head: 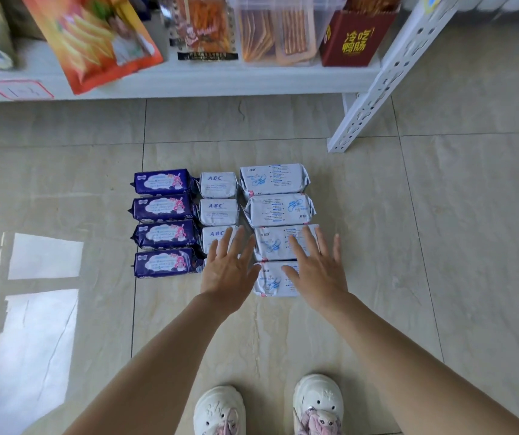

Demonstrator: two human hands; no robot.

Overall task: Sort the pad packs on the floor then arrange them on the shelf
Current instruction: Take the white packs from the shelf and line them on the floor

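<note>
White shoes (269, 409) are standing at the bottom edge, nearest the camera, on the tiled floor (440, 215), which is stretching pale and glossy across most of the view. Across the top, a white shelf (189, 78) is carrying snack bags, a clear box and a red carton (354, 37), with its perforated upright (377, 86) slanting down to the floor at the right.

On the floor in front of the shelf, the pad packs are lying sorted into three columns set just beside one another. At the left, four dark purple packs (164, 222) are sitting one behind another. At the right, four larger white packs (278, 211) are forming their own column. Between them, the small white ABC packs (218, 197) are lining up, three showing plainly and the nearest one mostly hidden.

Both bare arms are reaching forward. The left hand (228, 271) is hovering over the nearest ABC packs with fingers straight and spread, gripping nothing. The right hand (316, 268) is spreading the same way over the two nearest larger white packs, fingers apart and holding nothing; whether either palm is touching a pack cannot be told
</note>
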